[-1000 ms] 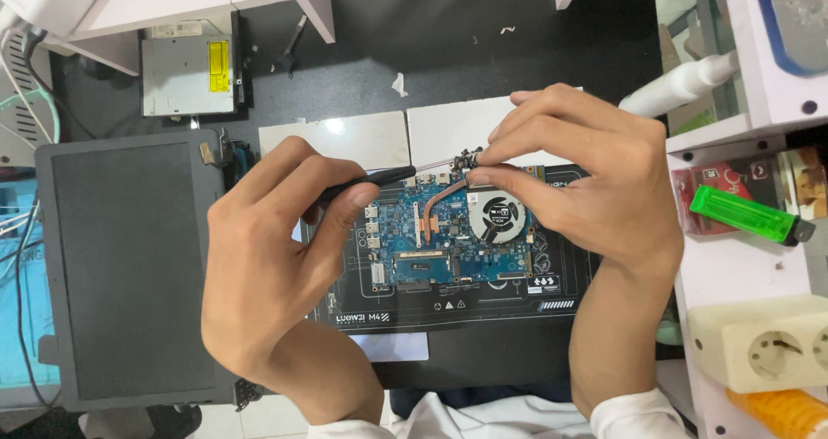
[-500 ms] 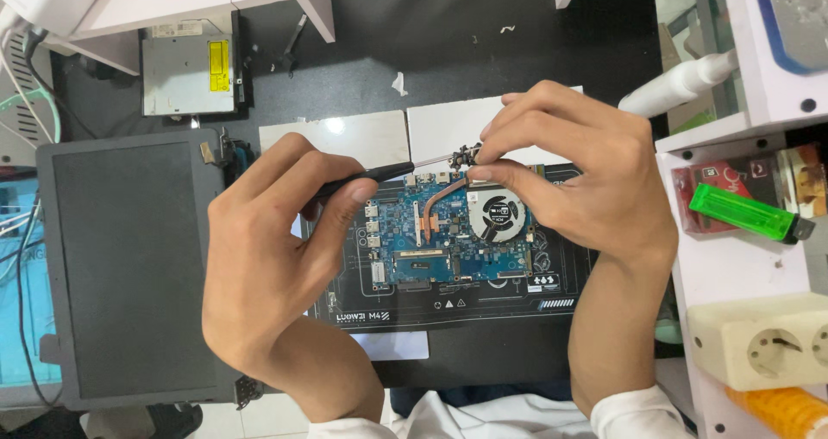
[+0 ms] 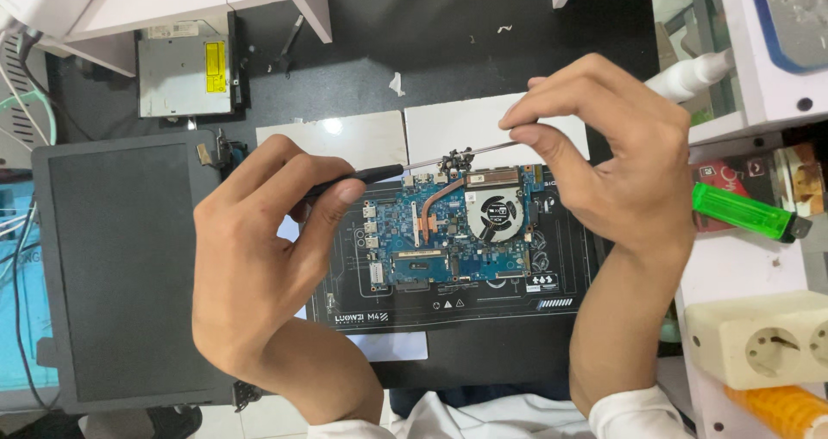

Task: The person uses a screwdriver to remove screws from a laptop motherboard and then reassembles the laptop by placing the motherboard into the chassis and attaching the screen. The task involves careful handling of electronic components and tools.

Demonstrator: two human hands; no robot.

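Left hand (image 3: 259, 266) grips screwdriver (image 3: 362, 178); right hand (image 3: 621, 163) pinches its thin shaft. Tip sits at bracket (image 3: 454, 160) on circuit board (image 3: 448, 232), mid-counter. Step: working a screw; next move needs steady downward pressure.

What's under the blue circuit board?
The blue circuit board lies on a black printed work mat. Two white tiles show beyond its far edge. Whatever sits directly beneath the board is covered.
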